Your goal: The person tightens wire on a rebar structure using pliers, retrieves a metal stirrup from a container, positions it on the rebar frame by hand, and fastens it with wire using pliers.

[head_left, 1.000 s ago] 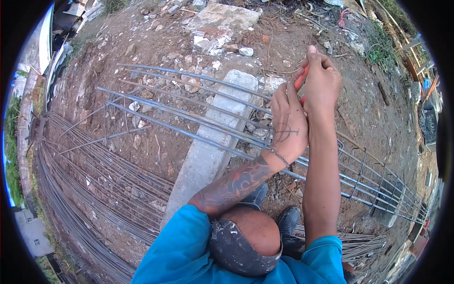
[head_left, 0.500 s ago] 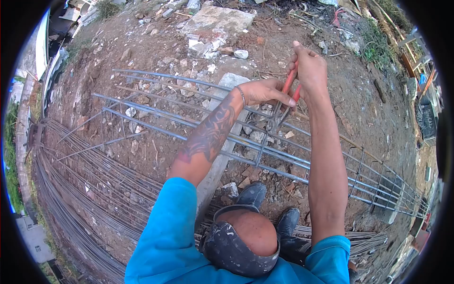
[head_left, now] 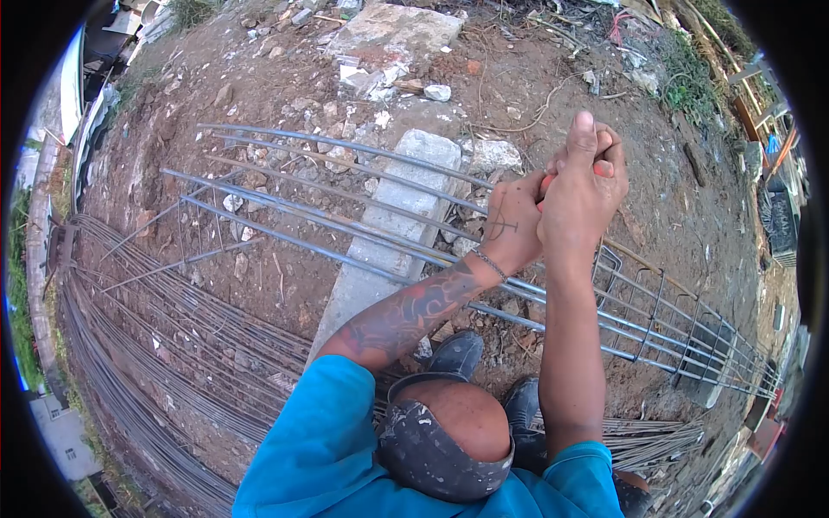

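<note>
Long steel bars (head_left: pixel 345 226) tied with square stirrups (head_left: pixel 654 306) run across the view as a cage. Above the bars, my right hand (head_left: pixel 583 194) is closed around the red handles of a pair of pincers (head_left: pixel 602 169); the tool's jaws are hidden behind my hands and forearm. My left hand (head_left: pixel 515 220), with a bracelet at the wrist, is against the right one, its fingers mostly hidden beside the red handle. Beneath the bars lies a concrete beam (head_left: pixel 414 186).
Bundles of thin rods (head_left: pixel 164 345) lie on the left, and more rods (head_left: pixel 656 440) at lower right. Rubble and a concrete slab (head_left: pixel 397 30) are at the top. My knee (head_left: pixel 458 423) and boots (head_left: pixel 458 354) are below the cage. A grey block (head_left: pixel 704 371) sits under its right end.
Half a second ago my left hand was apart from my right, with the pincers' jaws showing at the bars. Now both hands are together and hide the jaws.
</note>
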Available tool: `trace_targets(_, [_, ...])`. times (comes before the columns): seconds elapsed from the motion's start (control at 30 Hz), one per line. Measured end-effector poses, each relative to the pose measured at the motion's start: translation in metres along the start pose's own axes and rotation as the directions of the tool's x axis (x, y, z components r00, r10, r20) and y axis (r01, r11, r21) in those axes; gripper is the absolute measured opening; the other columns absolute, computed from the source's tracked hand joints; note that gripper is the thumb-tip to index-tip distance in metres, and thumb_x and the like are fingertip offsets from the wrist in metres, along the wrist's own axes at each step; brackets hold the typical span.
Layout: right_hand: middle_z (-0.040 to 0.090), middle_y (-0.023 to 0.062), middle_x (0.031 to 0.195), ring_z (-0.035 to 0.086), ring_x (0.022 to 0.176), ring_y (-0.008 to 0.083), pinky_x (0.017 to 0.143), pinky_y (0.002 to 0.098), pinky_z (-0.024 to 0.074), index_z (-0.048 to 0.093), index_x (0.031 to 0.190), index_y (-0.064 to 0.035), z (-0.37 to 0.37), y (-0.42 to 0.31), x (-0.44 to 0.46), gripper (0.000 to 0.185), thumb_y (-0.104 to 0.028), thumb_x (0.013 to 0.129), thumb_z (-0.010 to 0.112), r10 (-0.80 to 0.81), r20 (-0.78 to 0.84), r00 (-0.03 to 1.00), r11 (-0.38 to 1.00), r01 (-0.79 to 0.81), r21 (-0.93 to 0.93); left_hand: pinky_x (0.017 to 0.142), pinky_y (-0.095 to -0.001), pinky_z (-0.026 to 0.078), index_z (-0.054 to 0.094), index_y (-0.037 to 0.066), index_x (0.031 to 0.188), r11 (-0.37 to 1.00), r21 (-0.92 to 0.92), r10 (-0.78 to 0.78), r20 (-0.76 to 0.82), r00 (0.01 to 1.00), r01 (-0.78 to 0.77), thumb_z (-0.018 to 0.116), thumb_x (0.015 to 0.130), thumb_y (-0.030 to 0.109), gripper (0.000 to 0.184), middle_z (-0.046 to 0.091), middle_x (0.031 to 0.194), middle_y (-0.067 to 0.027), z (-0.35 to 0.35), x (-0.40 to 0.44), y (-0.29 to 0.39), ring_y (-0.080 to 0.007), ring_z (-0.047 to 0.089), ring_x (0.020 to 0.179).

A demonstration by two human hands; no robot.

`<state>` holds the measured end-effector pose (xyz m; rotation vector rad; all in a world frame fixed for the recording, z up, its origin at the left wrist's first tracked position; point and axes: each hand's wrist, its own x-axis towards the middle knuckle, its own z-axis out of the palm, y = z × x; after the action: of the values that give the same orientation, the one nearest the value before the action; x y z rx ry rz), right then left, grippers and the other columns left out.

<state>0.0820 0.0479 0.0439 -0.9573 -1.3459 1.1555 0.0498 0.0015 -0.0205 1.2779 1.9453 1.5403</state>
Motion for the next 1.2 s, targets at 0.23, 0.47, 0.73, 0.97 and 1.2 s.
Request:
trace_targets(0.23, [0.042, -0.0017, 0.064, 0.037, 0.051, 0.0089, 0.047, 0.0276, 0.0354, 0.043, 0.08, -0.0109, -0.012, 0.028, 0.055, 0.021, -0.018, 0.092, 0.059, 0.47, 0.005, 0.883, 0.836, -0.447, 0.317, 0.074, -0.0478, 0.049, 0.06, -0.001, 0.088, 0.953, 0.297, -0.134, 0.229, 0.964, 0.062, 0.068, 0.073, 0.02, 0.027, 0.065, 0.081, -0.0236, 0.017, 0.028, -0.005, -0.0431, 0.062, 0.082])
trace_targets(0.47, [0.054, 0.0071, 0.067, 0.047, 0.05, 0.0149, 0.047, 0.0324, 0.0415, 0.053, 0.081, -0.0005, -0.027, 0.069, 0.074, 0.027, -0.024, 0.092, 0.058, 0.526, -0.034, 0.85, 0.804, -0.484, 0.345, 0.077, -0.0457, 0.05, 0.064, 0.002, 0.094, 0.9, 0.427, -0.23, 0.301, 0.925, 0.085, 0.064, 0.078, 0.027, 0.03, 0.065, 0.087, -0.0251, 0.03, 0.034, -0.009, -0.0428, 0.062, 0.087])
trace_targets(0.73, [0.048, 0.0028, 0.067, 0.049, 0.057, 0.0131, 0.052, 0.0304, 0.0467, 0.051, 0.08, -0.0042, -0.043, 0.036, 0.049, 0.036, -0.037, 0.093, 0.059, 0.354, 0.153, 0.923, 0.835, -0.386, 0.392, 0.072, -0.04, 0.052, 0.062, -0.006, 0.093, 0.941, 0.339, -0.166, 0.438, 0.884, 0.008, 0.069, 0.078, 0.024, 0.035, 0.066, 0.08, -0.0199, -0.011, 0.042, 0.017, -0.0307, 0.068, 0.082])
trace_targets(0.97, [0.053, 0.002, 0.067, 0.057, 0.062, 0.0126, 0.06, 0.0289, 0.0486, 0.059, 0.092, -0.0018, -0.07, 0.021, 0.023, 0.026, -0.026, 0.087, 0.068, -0.166, 0.702, 0.692, 0.796, -0.327, 0.51, 0.07, -0.0265, 0.048, 0.053, 0.003, 0.102, 0.973, -0.214, 0.062, 0.616, 0.785, 0.09, 0.068, 0.084, 0.012, 0.026, 0.059, 0.095, -0.0014, -0.017, 0.016, -0.002, -0.0082, 0.057, 0.088])
trace_targets(1.2, [0.052, -0.0006, 0.073, 0.053, 0.069, 0.0094, 0.062, 0.0254, 0.0469, 0.056, 0.099, -0.0018, -0.01, -0.026, -0.035, 0.029, -0.015, 0.081, 0.075, 0.006, -0.198, 0.98, 0.982, 0.031, 0.184, 0.062, -0.0339, 0.049, 0.062, 0.001, 0.085, 0.994, -0.084, 0.054, -0.158, 0.986, -0.068, 0.071, 0.075, 0.017, 0.021, 0.065, 0.074, -0.0114, 0.015, -0.024, -0.001, -0.0247, 0.065, 0.07])
